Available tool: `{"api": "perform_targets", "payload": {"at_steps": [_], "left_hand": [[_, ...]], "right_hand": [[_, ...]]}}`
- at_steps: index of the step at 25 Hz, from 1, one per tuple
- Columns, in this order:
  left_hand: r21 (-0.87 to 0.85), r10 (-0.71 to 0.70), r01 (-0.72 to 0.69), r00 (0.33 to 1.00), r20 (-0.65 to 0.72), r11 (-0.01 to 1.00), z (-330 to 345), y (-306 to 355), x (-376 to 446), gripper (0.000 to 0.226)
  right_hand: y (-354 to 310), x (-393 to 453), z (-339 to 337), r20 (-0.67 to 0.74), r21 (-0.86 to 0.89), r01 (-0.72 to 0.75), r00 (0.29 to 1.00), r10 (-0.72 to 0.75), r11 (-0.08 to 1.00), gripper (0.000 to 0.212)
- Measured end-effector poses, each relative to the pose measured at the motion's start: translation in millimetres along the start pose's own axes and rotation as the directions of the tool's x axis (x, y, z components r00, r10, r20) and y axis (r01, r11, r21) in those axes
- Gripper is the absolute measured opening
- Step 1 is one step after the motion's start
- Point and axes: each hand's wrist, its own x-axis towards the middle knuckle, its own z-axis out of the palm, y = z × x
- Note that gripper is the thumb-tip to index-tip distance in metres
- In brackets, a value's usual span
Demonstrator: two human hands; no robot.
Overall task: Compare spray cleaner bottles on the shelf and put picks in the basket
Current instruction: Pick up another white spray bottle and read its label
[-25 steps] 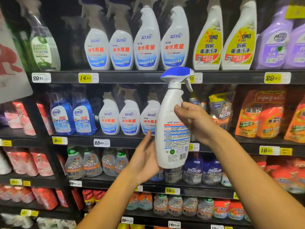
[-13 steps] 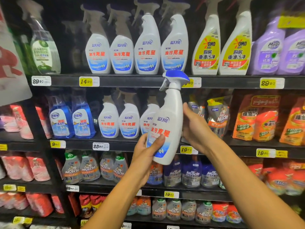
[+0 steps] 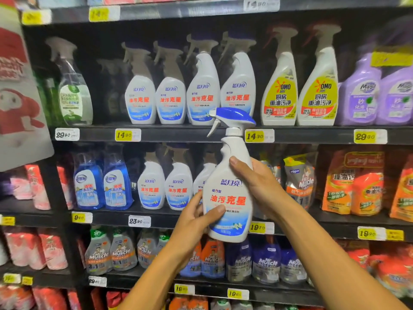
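I hold a white spray bottle (image 3: 228, 193) with a blue trigger head upright in front of the shelves, its front label with red characters facing me. My left hand (image 3: 196, 217) grips its lower left side, thumb across the label. My right hand (image 3: 257, 186) wraps the bottle's right side and shoulder. Matching white bottles (image 3: 187, 99) stand in a row on the shelf above, and more (image 3: 165, 186) on the shelf behind the held bottle. No basket is in view.
Two yellow-labelled OMO sprays (image 3: 299, 95) and purple bottles (image 3: 375, 95) stand at upper right. Blue glass cleaners (image 3: 102, 184) are at middle left, orange refill pouches (image 3: 353, 186) at right, Mr Muscle bottles (image 3: 111, 253) below. Price tags line the shelf edges (image 3: 178, 135).
The bottle has been turned from its back label to its front label, trigger now pointing left. My left hand went from an open palm beside it to gripping its base. The view rose slightly.
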Motion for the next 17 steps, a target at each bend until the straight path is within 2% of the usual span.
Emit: {"api": "perform_targets", "payload": {"at_steps": [4,8,10,13,17], "left_hand": [[0.006,0.087,-0.087,0.988,-0.128,0.996,-2,17,7,0.052],[0.029,0.164,-0.162,0.952,-0.258,0.986,-14,39,16,0.046],[0.053,0.196,-0.189,0.935,-0.297,0.981,-29,52,24,0.046],[0.171,0.268,-0.229,0.928,-0.258,0.958,-57,72,42,0.046],[0.387,0.44,-0.361,0.887,-0.138,0.848,-96,101,76,0.044]], "right_hand": [[-17,20,6,0.068,-0.058,0.026,0.997,-0.022,0.998,0.045],[-22,38,12,0.206,-0.095,0.038,0.978,-0.018,0.995,0.029],[-26,48,22,0.266,-0.082,0.063,0.963,-0.039,0.995,0.028],[-33,66,40,0.302,-0.074,0.151,0.946,-0.122,0.986,0.033],[-29,97,64,0.26,-0.115,0.36,0.91,-0.321,0.926,0.053]]}}
